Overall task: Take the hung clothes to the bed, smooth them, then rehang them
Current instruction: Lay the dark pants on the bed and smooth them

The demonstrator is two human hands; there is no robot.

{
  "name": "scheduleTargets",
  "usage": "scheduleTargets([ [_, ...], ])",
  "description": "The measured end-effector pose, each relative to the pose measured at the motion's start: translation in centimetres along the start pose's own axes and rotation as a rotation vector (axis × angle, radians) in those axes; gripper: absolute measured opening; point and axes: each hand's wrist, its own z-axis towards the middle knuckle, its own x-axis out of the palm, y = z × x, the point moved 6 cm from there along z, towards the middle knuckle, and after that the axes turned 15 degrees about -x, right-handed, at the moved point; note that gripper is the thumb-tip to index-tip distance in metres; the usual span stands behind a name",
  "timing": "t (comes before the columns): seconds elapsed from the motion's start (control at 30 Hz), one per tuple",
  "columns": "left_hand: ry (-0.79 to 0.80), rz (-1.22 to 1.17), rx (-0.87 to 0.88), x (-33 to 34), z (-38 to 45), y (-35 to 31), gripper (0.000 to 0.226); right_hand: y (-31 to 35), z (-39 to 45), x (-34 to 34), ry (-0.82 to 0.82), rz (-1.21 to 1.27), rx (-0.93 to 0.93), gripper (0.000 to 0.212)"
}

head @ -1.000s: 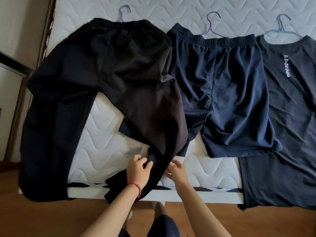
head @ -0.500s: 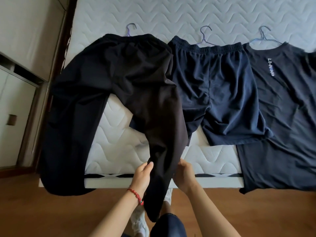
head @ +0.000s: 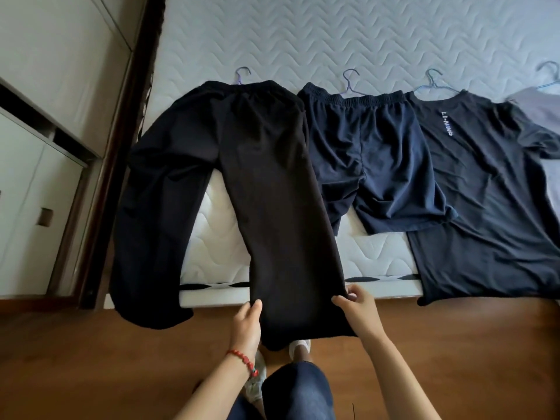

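Note:
Black long trousers [head: 251,165] lie on the white quilted bed [head: 333,40], still on a purple hanger [head: 241,74]. Their right leg hangs over the bed's front edge, pulled straight. My left hand [head: 247,324] grips that leg's left side near the hem, and my right hand [head: 354,307] grips its right side. The other leg drapes off the bed's left corner toward the floor. To the right lie navy shorts [head: 375,165] and a dark T-shirt [head: 491,201] with white lettering, each on a hanger.
A pale garment [head: 542,107] on a hanger shows at the far right edge. White wardrobe doors [head: 36,183] and a dark wooden frame [head: 121,140] stand to the left. Wooden floor [head: 91,359] lies below, with my legs and white shoes at the bottom.
The bunched right trouser leg has been drawn out straight and flat toward me. My hands moved apart to its two sides, lower down near the hem.

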Motion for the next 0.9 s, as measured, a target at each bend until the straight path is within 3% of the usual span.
scheduleTargets([
  [0.13,0.073,-0.018,-0.045,-1.1,0.0,0.7,0.005,-0.6,-2.1,1.0,0.032,-0.059,0.008,0.013],
  [0.23,0.077,0.151,-0.001,-2.2,-0.5,0.6,0.002,-1.4,-3.4,0.9,-0.053,-0.104,0.004,0.010],
  [0.3,0.007,0.273,0.052,-3.6,-0.6,0.4,0.012,-2.4,-4.2,0.7,-0.109,-0.199,0.065,0.007],
  [0.37,-0.053,0.322,0.076,-5.4,-0.6,0.0,0.017,-3.2,-4.8,1.1,-0.106,-0.273,0.142,0.029],
  [0.43,-0.077,0.325,0.084,-7.5,-0.5,-0.4,0.006,-3.2,-5.1,2.3,-0.068,-0.298,0.164,0.039],
  [0.5,-0.093,0.315,0.108,-9.7,-0.3,-1.0,0.018,-2.9,-5.0,4.4,-0.018,-0.307,0.161,0.040],
  [0.6,-0.112,0.320,0.136,-13.0,0.0,-2.1,0.021,-1.4,-4.7,8.8,0.065,-0.288,0.141,0.039],
  [0.7,-0.146,0.294,0.140,-16.1,1.1,-3.8,0.006,0.2,-4.2,13.8,0.129,-0.236,0.137,0.033],
  [0.9,-0.280,0.297,0.151,-21.1,4.8,-9.3,0.017,2.2,-1.7,23.3,0.312,-0.184,0.144,0.027],
])
